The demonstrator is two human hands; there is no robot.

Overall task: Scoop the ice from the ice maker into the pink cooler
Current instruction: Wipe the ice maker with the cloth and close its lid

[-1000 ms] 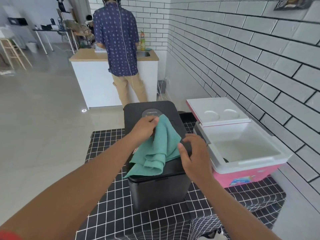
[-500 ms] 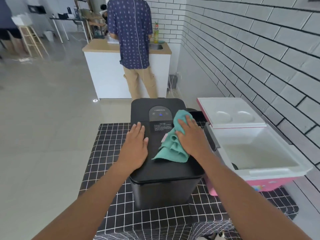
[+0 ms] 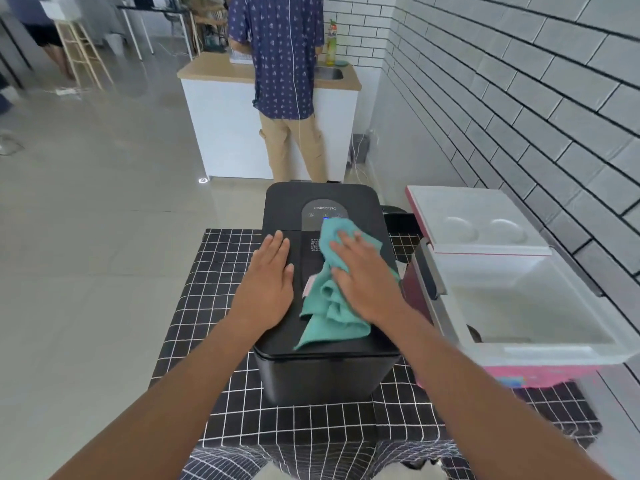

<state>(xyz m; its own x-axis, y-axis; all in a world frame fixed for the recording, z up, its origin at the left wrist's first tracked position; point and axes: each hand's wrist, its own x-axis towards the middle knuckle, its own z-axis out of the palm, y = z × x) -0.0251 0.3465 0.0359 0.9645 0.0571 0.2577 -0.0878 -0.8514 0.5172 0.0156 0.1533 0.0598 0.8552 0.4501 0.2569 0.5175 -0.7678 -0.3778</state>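
Two hands (image 3: pixel 268 278) (image 3: pixel 367 278) (one cloth (image 3: pixel 332 306), one cooler (image 3: pixel 519 351))

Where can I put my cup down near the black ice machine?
The checked cloth left of the ice maker is bare, and so is the strip in front of it. The ice maker's top is crowded: the left hand lies flat there and the right hand presses a teal towel. The pink cooler fills the right side.

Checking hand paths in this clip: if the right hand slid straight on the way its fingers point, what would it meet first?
Probably the control panel of the ice maker: the right hand lies flat on the teal cloth, fingers aimed at it.
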